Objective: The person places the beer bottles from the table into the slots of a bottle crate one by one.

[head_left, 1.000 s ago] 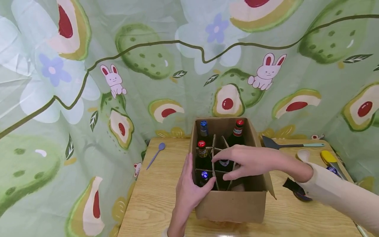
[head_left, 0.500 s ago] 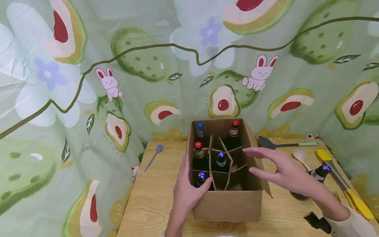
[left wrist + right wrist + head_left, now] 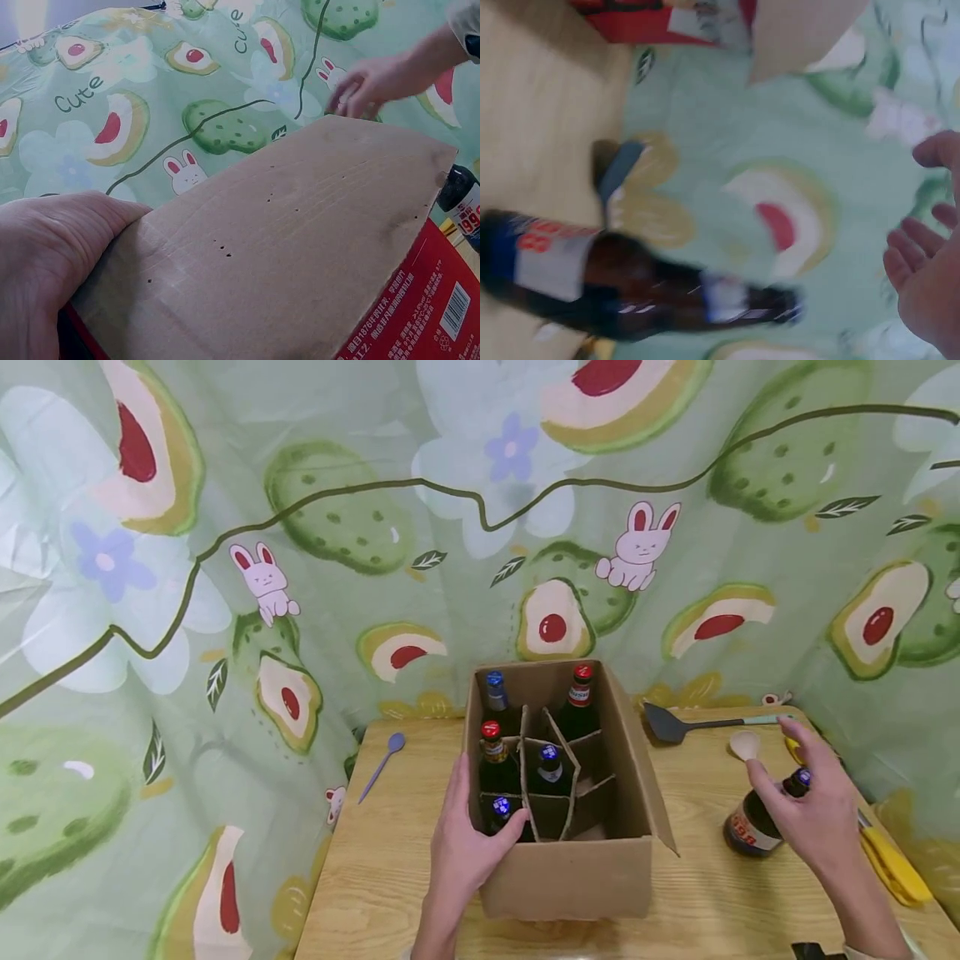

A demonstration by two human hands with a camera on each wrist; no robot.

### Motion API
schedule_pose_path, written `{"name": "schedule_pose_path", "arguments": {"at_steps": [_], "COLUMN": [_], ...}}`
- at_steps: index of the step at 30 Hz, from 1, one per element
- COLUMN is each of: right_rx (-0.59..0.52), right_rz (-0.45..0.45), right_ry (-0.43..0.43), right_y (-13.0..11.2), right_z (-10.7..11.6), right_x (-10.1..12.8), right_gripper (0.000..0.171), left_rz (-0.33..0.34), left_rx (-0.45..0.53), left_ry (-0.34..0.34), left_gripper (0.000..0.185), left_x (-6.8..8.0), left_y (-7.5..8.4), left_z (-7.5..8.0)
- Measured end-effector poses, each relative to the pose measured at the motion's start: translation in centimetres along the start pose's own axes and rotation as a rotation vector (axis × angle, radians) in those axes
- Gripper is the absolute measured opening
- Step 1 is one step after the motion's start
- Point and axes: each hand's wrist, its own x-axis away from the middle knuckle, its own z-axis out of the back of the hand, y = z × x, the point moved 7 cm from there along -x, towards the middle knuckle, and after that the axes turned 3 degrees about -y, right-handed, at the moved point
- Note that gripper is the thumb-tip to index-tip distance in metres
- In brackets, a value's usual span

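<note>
An open cardboard box (image 3: 566, 883) with cardboard dividers stands on the table, several beer bottles in its cells. My left hand (image 3: 467, 852) holds its near left corner, fingers along the outside wall and thumb over the rim beside a blue-capped bottle (image 3: 501, 808). In the middle cell stands another blue-capped bottle (image 3: 550, 768); a red-capped bottle (image 3: 581, 693) is at the back right. Right of the box, a brown beer bottle (image 3: 750, 831) stands upright on the table, partly hidden by my right hand (image 3: 817, 802). That hand holds nothing, its fingers apart and loosely bent.
A blue spoon (image 3: 382, 767) lies left of the box. To the right are a dark spatula (image 3: 667, 725), a pale spoon (image 3: 745, 745) and a yellow-handled utensil (image 3: 892, 864). A flap (image 3: 666, 810) sticks out from the box's right side. Patterned cloth (image 3: 420, 568) hangs behind the table.
My right hand has moved from above the box's cells rightward to the bottle standing on the table. My left hand has stayed on the box corner. The head view has shifted slightly right.
</note>
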Motion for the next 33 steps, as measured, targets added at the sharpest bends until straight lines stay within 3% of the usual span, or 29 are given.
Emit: {"name": "schedule_pose_path", "arguments": {"at_steps": [5,7,10,13,15,17,21,33], "right_rx": [0.023,-0.022,-0.212,-0.319,-0.314,-0.241,-0.217,-0.179], "right_rz": [-0.318,-0.424,-0.582,-0.67,-0.689,-0.677,-0.638,-0.555], "right_ry": [-0.042,-0.04,0.025,0.079,0.097,0.104,0.161,0.183], "right_y": [5.7,7.7,10.7,13.1,14.2,14.8,14.8,15.1], "right_z": [0.0,-0.5,-1.1,-2.0,-2.5,-2.9,-3.0,-3.1], "right_x": [1.4,2.1,3.2,4.1,4.4,4.6,4.7,5.6], "right_gripper": [0.073,0.068,0.045,0.017,0.02,0.029,0.036,0.025], "left_rz": [-0.004,-0.004,-0.003,0.004,0.007,0.006,-0.001,-0.002], "left_rx": [0.0,-0.004,-0.006,-0.003,0.002,0.005,0.007,0.002], "left_ry": [0.006,0.004,0.0,0.003,0.004,0.003,-0.003,0.002], "left_gripper": [0.112,0.112,0.112,0.111,0.111,0.111,0.111,0.11], "left_x": [0.0,0.0,0.0,0.0,0.1,0.0,0.0,0.0], "left_y": [0.0,0.0,0.0,0.0,-0.1,-0.1,-0.1,0.0], "left_z": [-0.1,-0.1,-0.2,-0.1,0.0,0.0,0.0,0.0]}}
